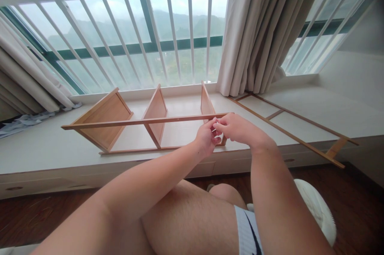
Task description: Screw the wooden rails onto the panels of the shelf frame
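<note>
A wooden shelf frame (139, 121) lies on its side on the white window ledge, with several shelf panels (156, 111) standing between its rails. At the right end of its upper rail my two hands meet. My left hand (207, 137) is curled closed just below the rail, fingertips together. From the right, my right hand (235, 127) reaches in, thumb and fingers pinched against the left fingertips. Something small and pale shows between the fingers, too small to name. The fingers hide the rail's joint with the end shelf panel.
A separate ladder-like wooden side frame (270, 117) lies on the ledge (51, 147) to the right, its near end jutting past the edge. Behind are a white railing (189, 27) and curtains (255, 27). A white round object (318, 211) stands at lower right.
</note>
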Available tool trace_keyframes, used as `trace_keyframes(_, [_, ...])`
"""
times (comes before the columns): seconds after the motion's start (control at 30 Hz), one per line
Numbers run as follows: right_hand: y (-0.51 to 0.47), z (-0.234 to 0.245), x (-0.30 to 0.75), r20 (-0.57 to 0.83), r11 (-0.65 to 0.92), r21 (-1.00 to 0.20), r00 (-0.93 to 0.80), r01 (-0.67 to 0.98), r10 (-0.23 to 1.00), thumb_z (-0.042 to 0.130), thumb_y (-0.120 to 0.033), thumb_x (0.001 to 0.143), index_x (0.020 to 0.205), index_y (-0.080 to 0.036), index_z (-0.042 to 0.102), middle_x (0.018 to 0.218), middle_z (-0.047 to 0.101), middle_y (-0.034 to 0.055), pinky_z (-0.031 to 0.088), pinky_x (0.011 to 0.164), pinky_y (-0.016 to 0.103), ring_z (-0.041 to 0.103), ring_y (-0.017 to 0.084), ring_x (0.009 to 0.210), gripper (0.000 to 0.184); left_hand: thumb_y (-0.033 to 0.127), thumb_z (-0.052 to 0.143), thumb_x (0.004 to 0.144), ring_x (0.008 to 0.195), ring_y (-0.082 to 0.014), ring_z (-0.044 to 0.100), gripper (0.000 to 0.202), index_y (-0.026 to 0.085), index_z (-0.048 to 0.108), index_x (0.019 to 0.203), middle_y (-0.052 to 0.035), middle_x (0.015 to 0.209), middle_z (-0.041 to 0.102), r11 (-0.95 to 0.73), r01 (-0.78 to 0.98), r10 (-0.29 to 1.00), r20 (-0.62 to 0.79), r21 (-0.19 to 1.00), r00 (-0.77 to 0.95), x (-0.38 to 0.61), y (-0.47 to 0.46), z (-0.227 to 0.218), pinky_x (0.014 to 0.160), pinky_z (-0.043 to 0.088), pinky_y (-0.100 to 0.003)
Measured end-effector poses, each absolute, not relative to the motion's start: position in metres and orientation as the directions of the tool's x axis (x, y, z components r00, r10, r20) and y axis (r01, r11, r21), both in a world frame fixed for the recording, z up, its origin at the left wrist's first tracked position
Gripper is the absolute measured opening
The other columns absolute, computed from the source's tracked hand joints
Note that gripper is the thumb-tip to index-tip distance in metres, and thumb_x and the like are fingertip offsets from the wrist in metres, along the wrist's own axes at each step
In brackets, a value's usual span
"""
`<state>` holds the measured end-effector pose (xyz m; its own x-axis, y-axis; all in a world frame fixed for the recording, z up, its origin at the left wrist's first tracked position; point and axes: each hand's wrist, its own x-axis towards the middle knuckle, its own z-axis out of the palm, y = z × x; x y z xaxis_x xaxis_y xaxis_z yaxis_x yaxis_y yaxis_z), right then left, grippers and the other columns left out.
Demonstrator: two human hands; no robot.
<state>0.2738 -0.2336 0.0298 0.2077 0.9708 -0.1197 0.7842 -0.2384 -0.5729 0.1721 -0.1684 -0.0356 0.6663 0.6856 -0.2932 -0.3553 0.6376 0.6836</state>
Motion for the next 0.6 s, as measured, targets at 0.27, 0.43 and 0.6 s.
trace_keyframes(0.27, [-0.226,0.02,0.279,-0.231,-0.298,-0.688,0.19,0.661,0.954,0.044,-0.026,0.083,0.068,-0.015,0.061,0.051,0.062,0.0067,0.041,0.048,0.027,0.057,0.017,0.046,0.026,0.039,0.062,0.082,0.046,-0.0105,0.046,0.024,0.016,0.061,0.083,0.0029,0.053,0.041,0.597,-0.308,0.662,-0.238,0.741,0.711,0.172,-0.167,-0.04,0.043,0.024,-0.022])
trace_keyframes(0.43, [-0.225,0.019,0.28,-0.252,-0.287,-0.761,0.142,0.581,0.957,0.046,-0.027,0.081,0.067,-0.014,0.061,0.058,0.067,0.0096,0.041,0.048,0.027,0.056,0.016,0.046,0.024,0.042,0.062,0.081,0.044,-0.0131,0.049,0.026,0.016,0.059,0.077,0.0026,0.051,0.043,0.58,-0.307,0.661,-0.215,0.755,0.719,0.171,-0.169,-0.04,0.047,0.035,-0.026])
trace_keyframes(0.6, [-0.23,0.025,0.277,-0.257,-0.272,-0.688,0.125,0.673,0.958,0.045,-0.034,0.086,0.069,-0.014,0.064,0.064,0.068,0.0074,0.037,0.046,0.025,0.057,0.014,0.049,0.032,0.043,0.061,0.083,0.044,-0.0122,0.047,0.027,0.016,0.058,0.077,0.0025,0.05,0.042,0.574,-0.293,0.661,-0.221,0.764,0.717,0.171,-0.169,-0.039,0.046,0.032,-0.024])
